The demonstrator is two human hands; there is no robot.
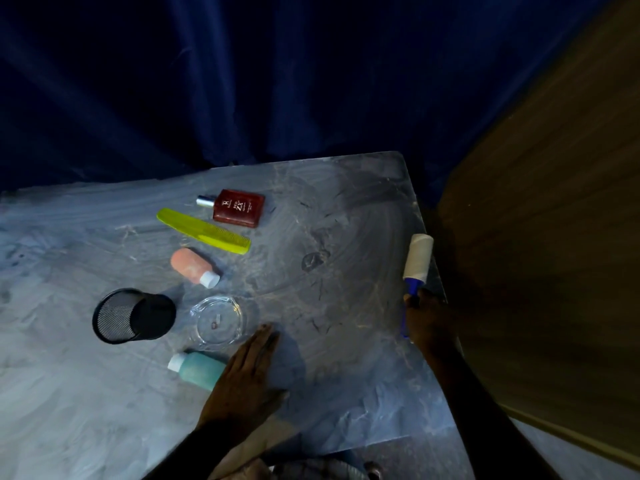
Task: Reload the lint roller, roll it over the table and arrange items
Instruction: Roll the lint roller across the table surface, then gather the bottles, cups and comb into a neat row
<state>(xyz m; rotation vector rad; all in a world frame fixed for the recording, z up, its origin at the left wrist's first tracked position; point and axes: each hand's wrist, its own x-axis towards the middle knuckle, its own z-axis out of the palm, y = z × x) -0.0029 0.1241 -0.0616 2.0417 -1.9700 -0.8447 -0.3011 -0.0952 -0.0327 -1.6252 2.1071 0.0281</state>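
Landmark: I take the glass dish [221, 320] as my reference; it sits on the table [346, 220], toward the near left of the marbled grey top.
Lint roller: I see the lint roller [417, 261] well to the right of the glass dish, at the table's right edge, with its white roll pointing away from me and its blue handle toward me. I cannot tell whether the roll touches the table.
Right hand: my right hand [427, 320] has its fingers wrapped round the blue handle, far right of the glass dish.
Left hand: my left hand [249, 372] lies palm down with straight fingers, holding nothing, just right of the glass dish and nearer to me.
Teal bottle: the teal bottle [195, 368] lies on its side just on the near side of the glass dish, white cap to the left, its base hidden under my left hand.
Mesh cup: the black mesh cup [133, 315] lies tipped over just left of the glass dish.
Pink bottle: the pink bottle [194, 266] lies just beyond the glass dish.
Comb: the yellow comb [204, 230] lies farther beyond the glass dish, past the pink bottle.
Perfume: the red perfume bottle [237, 207] lies flat, farthest beyond the glass dish, just past the comb.
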